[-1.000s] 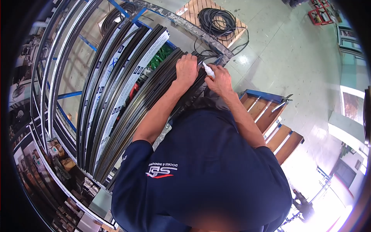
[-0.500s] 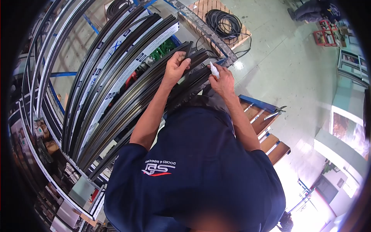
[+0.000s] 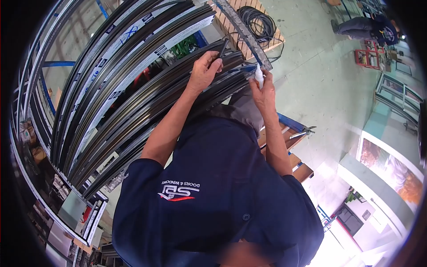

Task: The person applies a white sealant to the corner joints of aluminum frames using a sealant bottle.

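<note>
My left hand (image 3: 205, 71) is closed on the end of a thin dark strip (image 3: 223, 48), above the ends of the curved dark profiles (image 3: 147, 95). To its right, my right hand (image 3: 264, 92) holds a small white bottle (image 3: 259, 75) upright, its narrow nozzle pointing away from me. The bottle is beside the tips of the nearest profiles. Part of the strip is hidden by my left fingers.
Beyond the metal rack bar (image 3: 242, 31), a coiled black cable (image 3: 262, 24) lies on a wooden pallet (image 3: 275, 43). Pliers (image 3: 307, 130) rest on a blue-edged wooden stand at right. Another person (image 3: 369, 29) is at the far right, near a red crate (image 3: 367, 59).
My right hand has moved right with the bottle, which is now more upright. My left hand still grips the strip. The view has shifted, and more of the other person shows.
</note>
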A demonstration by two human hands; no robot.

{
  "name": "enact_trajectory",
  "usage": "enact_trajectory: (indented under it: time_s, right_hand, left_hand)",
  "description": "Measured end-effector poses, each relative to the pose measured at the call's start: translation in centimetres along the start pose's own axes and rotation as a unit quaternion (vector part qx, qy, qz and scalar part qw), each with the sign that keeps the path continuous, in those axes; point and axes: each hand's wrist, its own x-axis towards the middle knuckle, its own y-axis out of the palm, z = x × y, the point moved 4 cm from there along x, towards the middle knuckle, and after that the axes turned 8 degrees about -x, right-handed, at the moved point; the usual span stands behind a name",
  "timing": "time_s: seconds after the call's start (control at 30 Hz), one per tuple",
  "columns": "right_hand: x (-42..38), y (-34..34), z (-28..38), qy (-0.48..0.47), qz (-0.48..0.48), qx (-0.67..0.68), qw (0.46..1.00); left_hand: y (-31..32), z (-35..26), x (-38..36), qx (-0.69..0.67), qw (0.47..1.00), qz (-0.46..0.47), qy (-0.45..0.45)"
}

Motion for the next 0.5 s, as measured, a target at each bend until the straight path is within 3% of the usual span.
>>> enact_trajectory:
  time_s: [0.1,0.2,0.3,0.5]
  right_hand:
    - [0.3,-0.4,-0.1,0.005,0.007,-0.045,0.999]
    - [0.4,-0.2,0.5,-0.01,0.085,-0.116,0.989]
    - [0.6,0.6,1.6,-0.105,0.046,-0.097,0.989]
    - [0.9,1.5,2.9,-0.13,0.058,-0.159,0.977]
  left_hand:
    - [0.0,0.2,0.1,-0.016,1.0,-0.002,0.003]
    - [-0.2,0.1,0.1,-0.029,1.0,-0.004,-0.001]
    - [-0.1,0.0,0.0,-0.041,0.999,-0.008,-0.005]
    - [-0.1,-0.3,0.0,-0.028,1.0,-0.005,-0.004]
